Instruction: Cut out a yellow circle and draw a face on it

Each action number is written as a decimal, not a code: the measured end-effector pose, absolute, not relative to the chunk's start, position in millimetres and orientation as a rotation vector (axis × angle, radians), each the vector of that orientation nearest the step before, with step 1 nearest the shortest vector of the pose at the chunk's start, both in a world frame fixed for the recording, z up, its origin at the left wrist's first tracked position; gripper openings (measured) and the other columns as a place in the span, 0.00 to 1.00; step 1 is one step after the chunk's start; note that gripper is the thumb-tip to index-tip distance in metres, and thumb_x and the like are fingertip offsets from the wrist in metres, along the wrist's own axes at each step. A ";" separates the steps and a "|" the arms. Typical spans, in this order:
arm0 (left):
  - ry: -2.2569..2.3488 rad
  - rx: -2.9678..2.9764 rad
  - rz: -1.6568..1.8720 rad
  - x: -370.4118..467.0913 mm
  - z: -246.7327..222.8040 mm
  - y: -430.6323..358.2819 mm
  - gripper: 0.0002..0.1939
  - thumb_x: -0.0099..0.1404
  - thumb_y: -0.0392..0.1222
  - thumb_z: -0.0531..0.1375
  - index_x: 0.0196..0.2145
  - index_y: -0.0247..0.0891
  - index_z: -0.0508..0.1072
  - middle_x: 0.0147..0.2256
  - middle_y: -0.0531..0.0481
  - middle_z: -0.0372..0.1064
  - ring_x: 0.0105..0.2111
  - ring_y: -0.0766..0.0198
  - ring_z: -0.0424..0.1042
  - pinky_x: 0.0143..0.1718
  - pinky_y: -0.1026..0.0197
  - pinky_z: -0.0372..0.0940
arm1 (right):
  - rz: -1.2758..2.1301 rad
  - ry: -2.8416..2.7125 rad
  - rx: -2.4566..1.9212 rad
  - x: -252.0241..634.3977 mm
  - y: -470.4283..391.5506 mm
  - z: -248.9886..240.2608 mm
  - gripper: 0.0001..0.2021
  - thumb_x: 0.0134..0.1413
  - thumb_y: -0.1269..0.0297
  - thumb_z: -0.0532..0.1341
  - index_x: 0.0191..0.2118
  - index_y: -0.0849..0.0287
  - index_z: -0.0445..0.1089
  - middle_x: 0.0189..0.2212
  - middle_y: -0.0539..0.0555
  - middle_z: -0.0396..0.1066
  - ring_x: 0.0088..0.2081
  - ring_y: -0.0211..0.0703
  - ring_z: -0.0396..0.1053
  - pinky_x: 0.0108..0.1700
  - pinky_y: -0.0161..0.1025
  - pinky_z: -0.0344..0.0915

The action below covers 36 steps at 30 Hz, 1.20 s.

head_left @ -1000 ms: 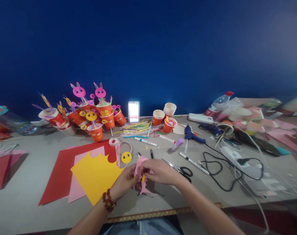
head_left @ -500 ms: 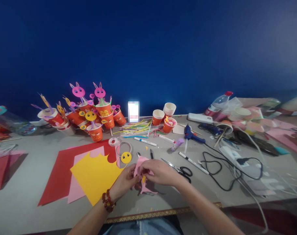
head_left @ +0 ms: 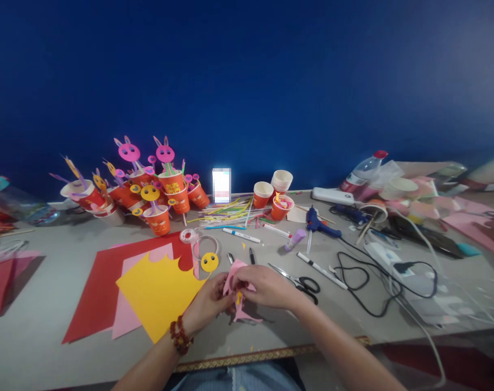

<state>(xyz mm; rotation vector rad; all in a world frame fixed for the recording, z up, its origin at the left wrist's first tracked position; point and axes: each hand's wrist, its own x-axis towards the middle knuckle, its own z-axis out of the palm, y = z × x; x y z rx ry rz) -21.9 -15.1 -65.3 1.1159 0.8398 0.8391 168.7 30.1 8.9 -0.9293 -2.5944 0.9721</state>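
in the head view, yellow characters (head_left: 174, 187) mark an orange cup (head_left: 181, 204) at eleven o'clock from the hands; a red label (head_left: 348, 185) wraps a bottle (head_left: 366, 166) at two o'clock (both too small to read). left hand (head_left: 212, 297) and right hand (head_left: 267, 285) pinch pink paper (head_left: 242, 315) between their fingertips, its tail extending toward six o'clock below the grip.

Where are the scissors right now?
In the head view, the scissors lie on the table, right of centre, just to the right of the right hand and left of the black-and-white marker.
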 end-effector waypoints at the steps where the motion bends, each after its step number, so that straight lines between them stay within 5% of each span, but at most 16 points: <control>1: 0.839 1.118 0.840 -22.1 -66.3 -14.9 0.18 0.61 0.50 0.66 0.43 0.37 0.70 0.36 0.50 0.70 0.30 0.65 0.69 0.29 0.64 0.68 | 0.971 -2.591 -0.926 168.8 30.1 8.6 0.09 0.54 0.75 0.60 0.39 0.58 0.74 0.36 0.51 0.77 0.36 0.41 0.71 0.39 0.33 0.61; 15: 0.924 1.268 0.909 -23.7 -68.6 -14.6 0.20 0.62 0.46 0.64 0.50 0.38 0.70 0.38 0.48 0.71 0.40 0.56 0.71 0.43 0.58 0.66 | 0.830 -2.274 -0.993 176.0 27.9 -2.2 0.09 0.57 0.75 0.56 0.37 0.58 0.72 0.34 0.54 0.75 0.36 0.42 0.71 0.40 0.36 0.64; 20: 1.002 1.285 0.900 -23.2 -65.2 -15.9 0.20 0.62 0.46 0.63 0.51 0.38 0.70 0.42 0.46 0.72 0.43 0.54 0.71 0.43 0.57 0.67 | 0.723 -1.892 -1.183 192.0 22.0 -13.3 0.08 0.61 0.67 0.56 0.44 0.57 0.69 0.43 0.59 0.71 0.39 0.46 0.69 0.42 0.42 0.67; 27: 1.063 1.297 0.985 -21.5 -68.8 -23.0 0.18 0.62 0.43 0.62 0.49 0.40 0.72 0.44 0.48 0.73 0.42 0.56 0.72 0.45 0.58 0.68 | 1.194 -1.339 -1.164 180.8 -10.2 -39.4 0.28 0.58 0.55 0.62 0.61 0.52 0.55 0.56 0.61 0.63 0.49 0.50 0.70 0.48 0.47 0.70; 31: 1.085 1.217 1.018 -22.2 -65.6 -25.3 0.18 0.60 0.44 0.64 0.49 0.41 0.72 0.43 0.49 0.74 0.43 0.56 0.73 0.46 0.58 0.69 | 1.358 -1.061 -1.094 169.3 -21.5 -48.9 0.27 0.57 0.52 0.63 0.59 0.52 0.59 0.53 0.61 0.68 0.50 0.51 0.70 0.51 0.49 0.69; 36: 1.101 1.345 1.028 -24.7 -51.9 -23.7 0.17 0.62 0.45 0.63 0.48 0.39 0.72 0.40 0.48 0.75 0.38 0.57 0.73 0.42 0.59 0.69 | 1.092 -0.848 -1.206 171.7 -20.4 -55.4 0.24 0.57 0.51 0.63 0.57 0.51 0.63 0.57 0.59 0.66 0.58 0.51 0.64 0.59 0.50 0.63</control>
